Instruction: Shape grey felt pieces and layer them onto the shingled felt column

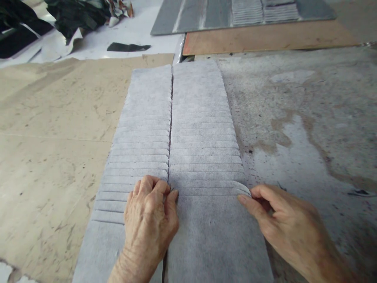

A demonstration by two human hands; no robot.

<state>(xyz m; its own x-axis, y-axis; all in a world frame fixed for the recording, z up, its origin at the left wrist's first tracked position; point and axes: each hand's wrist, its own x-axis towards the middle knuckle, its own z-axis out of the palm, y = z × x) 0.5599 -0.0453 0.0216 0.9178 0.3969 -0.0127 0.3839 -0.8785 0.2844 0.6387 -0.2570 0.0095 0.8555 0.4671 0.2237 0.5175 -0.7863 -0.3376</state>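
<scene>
Two long panels of grey felt-like sheet lie side by side, a left panel (150,90) and a right panel (197,86), with a narrow dark gap between them. Close-set crosswise strips line the upper part of both. My right hand (282,220) pinches the curled-up right end of a grey strip (240,185) at the right panel's outer edge. At the gap, my left hand (151,220) is closed, thumb and fingers pinched around the strip's left end, which is mostly hidden. Below both hands, the right panel is smooth, without strips.
Brown paper (53,157) covers the left of the table; a stained grey surface (294,90) lies to the right. At the back are a grey board (218,17) carrying stacked strips (246,11), an orange-brown board (265,37), dark scraps (79,17) and a small black piece (128,47).
</scene>
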